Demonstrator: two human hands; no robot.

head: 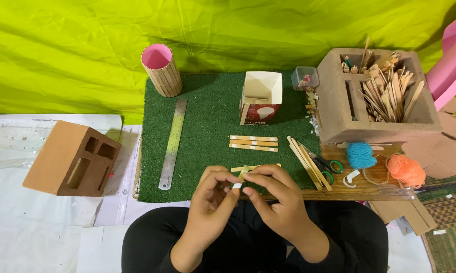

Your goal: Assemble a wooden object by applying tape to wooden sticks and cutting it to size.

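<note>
My left hand [211, 198] and my right hand [276, 194] meet at the near edge of a green turf mat [208, 126]. Together they pinch a thin wooden craft stick [256, 167] that lies crosswise above my fingers, with a small white piece [236, 186] held between the fingertips. Three more sticks [253, 143] lie side by side on the mat just beyond the hands.
A metal ruler [173, 144] lies on the mat's left. A stick-clad pink cup [161, 70] and an open carton [261, 97] stand at the back. To the right: a brick [374, 96] full of sticks, green-handled scissors [328, 168], blue yarn [360, 154], orange yarn [406, 170]. Another brick [72, 158] sits left.
</note>
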